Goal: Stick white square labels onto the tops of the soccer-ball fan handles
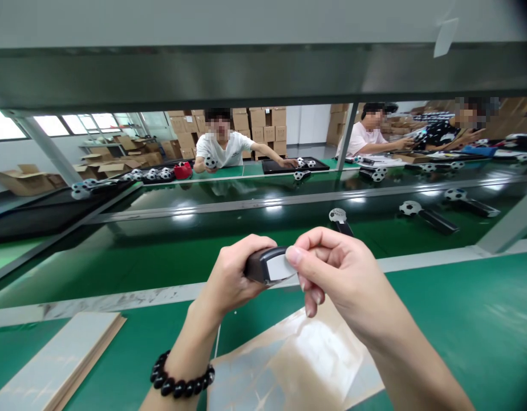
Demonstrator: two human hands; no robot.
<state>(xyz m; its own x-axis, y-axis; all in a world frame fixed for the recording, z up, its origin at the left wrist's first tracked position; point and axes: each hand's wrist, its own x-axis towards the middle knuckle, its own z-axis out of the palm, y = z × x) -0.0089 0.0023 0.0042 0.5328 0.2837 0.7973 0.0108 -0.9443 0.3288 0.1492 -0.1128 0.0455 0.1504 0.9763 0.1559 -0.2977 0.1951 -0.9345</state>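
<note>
My left hand [235, 274], with a black beaded bracelet at its wrist, is wrapped round a black object [257, 266] above the near bench edge. A pale label or panel [280, 268] covers the end of this object that faces me. The thumb and index finger of my right hand [332, 265] pinch at the right edge of that pale piece; its other fingers are curled. Below both hands, a brown and whitish sheet [289, 365] lies on the green bench [451, 308].
A stack of flat boards [67, 359] lies at the left. Beyond the bench, a green conveyor [161, 257] carries black pieces with football-patterned heads [411, 208]. Several people sit across it; one holds a ball-headed piece [210, 162]. A post [514, 220] stands at the right.
</note>
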